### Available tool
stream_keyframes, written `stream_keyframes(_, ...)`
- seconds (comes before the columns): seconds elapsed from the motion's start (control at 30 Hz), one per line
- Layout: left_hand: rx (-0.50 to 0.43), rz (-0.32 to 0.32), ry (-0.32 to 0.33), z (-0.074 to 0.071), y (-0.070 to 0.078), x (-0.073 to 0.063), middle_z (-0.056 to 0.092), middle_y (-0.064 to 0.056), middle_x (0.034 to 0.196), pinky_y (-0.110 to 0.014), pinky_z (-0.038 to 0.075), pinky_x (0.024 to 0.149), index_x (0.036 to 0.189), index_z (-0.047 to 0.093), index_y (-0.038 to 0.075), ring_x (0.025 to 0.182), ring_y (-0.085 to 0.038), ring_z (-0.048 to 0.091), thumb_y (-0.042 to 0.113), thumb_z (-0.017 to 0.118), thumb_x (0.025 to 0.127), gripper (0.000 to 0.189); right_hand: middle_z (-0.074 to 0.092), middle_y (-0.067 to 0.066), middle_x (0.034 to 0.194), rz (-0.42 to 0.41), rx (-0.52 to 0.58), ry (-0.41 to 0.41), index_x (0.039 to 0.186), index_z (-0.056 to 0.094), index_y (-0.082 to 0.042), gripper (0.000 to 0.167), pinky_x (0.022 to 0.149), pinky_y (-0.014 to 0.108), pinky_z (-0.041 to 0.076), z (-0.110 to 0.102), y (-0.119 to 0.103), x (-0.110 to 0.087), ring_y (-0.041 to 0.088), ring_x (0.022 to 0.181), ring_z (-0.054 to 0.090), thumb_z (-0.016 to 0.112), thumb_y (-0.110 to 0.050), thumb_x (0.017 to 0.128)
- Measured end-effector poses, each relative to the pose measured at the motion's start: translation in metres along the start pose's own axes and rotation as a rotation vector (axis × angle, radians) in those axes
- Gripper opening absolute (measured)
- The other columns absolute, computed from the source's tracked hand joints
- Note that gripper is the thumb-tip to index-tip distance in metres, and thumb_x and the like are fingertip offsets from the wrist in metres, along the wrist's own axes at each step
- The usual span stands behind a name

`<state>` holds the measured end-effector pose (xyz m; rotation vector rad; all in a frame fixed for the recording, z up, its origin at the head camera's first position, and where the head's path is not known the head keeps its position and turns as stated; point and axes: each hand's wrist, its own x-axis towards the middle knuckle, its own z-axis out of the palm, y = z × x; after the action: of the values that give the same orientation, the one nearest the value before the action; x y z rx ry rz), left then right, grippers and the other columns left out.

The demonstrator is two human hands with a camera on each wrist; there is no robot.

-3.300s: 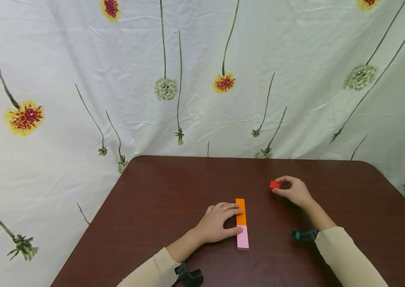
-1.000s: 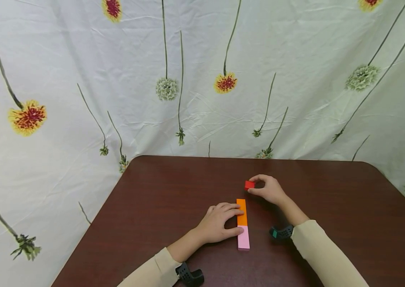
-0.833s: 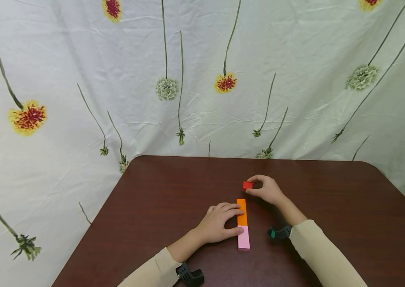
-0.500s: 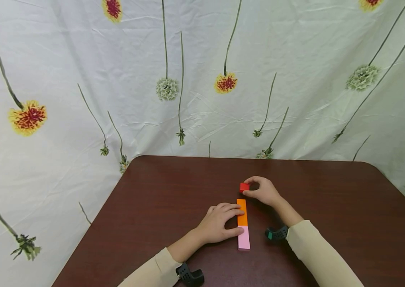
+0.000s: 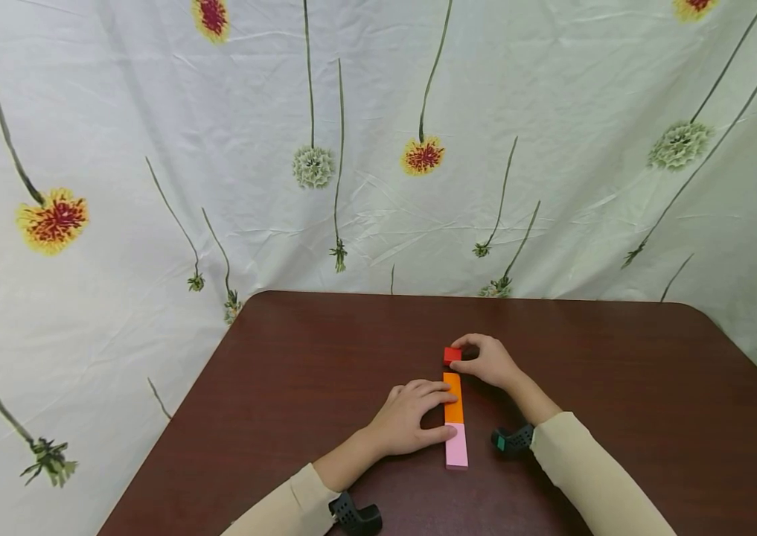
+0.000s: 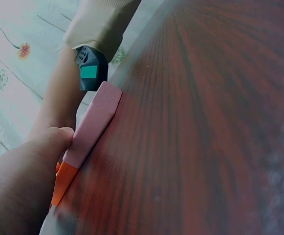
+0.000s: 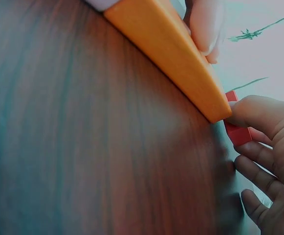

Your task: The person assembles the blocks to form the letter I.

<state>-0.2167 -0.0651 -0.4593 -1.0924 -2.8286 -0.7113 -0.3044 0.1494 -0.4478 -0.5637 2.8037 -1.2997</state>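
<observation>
An orange block [image 5: 454, 413] and a pink block [image 5: 456, 452] lie end to end in a line on the dark wooden table, the orange one farther away. My left hand [image 5: 403, 418] rests against them from the left, fingers over the orange block and thumb on the pink one. Between thumb and fingers, my right hand [image 5: 490, 363] pinches a small red block [image 5: 451, 355] just beyond the orange block's far end. In the right wrist view the orange block [image 7: 168, 58] partly hides the red block [image 7: 239, 134].
The brown table [image 5: 324, 342] has rounded far corners. Behind it hangs a pale cloth [image 5: 378, 208] printed with flowers. Each wrist wears a dark band, such as the right wristband [image 5: 512, 441].
My right hand has carried the red block leftward, then nearer, to the far end of the orange block. My left hand and the two blocks beneath it have stayed put.
</observation>
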Motion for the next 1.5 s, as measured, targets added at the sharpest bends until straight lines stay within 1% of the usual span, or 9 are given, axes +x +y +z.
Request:
stream_keyframes(0.47,-0.001,0.007,0.007,0.0012,-0.0015,0.0000,0.049,0.006,0.143,-0.051,0.033,0.100,0.136,0.058,0.027,0.133,-0.018,0.039,0.057,0.052,0.094,0.052,0.067,0.009,0.103,0.001,-0.017,-0.011,0.108,0.069,-0.004,0.032,0.083,0.044,0.050,0.0015,0.0015,0.0015,0.027,0.093,0.061,0.080,-0.017,0.081)
stream_keyframes(0.73,0.002,0.008,0.014,0.0022,-0.0022,-0.0003,0.050,0.006,0.143,-0.050,0.033,0.099,0.136,0.058,0.027,0.132,-0.017,0.040,0.057,0.052,0.094,0.052,0.067,0.010,0.105,0.000,-0.028,-0.009,0.108,0.070,-0.004,0.032,0.086,0.045,0.049,0.0026,0.0029,0.0017,0.028,0.095,0.060,0.080,-0.017,0.081)
stream_keyframes(1.3,0.002,-0.001,0.010,0.0016,-0.0006,0.0001,0.049,0.006,0.143,-0.050,0.032,0.100,0.136,0.058,0.027,0.133,-0.018,0.039,0.056,0.053,0.093,0.052,0.066,0.011,0.106,-0.011,-0.037,-0.012,0.108,0.069,-0.003,0.032,0.088,0.047,0.049,0.0031,0.0043,0.0023,0.030,0.097,0.060,0.079,-0.017,0.082)
stream_keyframes(1.5,0.008,0.000,0.009,0.0016,-0.0006,0.0000,0.049,0.006,0.144,-0.050,0.032,0.101,0.137,0.057,0.027,0.133,-0.018,0.039,0.056,0.052,0.093,0.053,0.066,0.011,0.107,-0.002,-0.033,-0.014,0.110,0.069,-0.003,0.033,0.089,0.048,0.048,0.0030,0.0044,0.0022,0.030,0.099,0.059,0.079,-0.018,0.082)
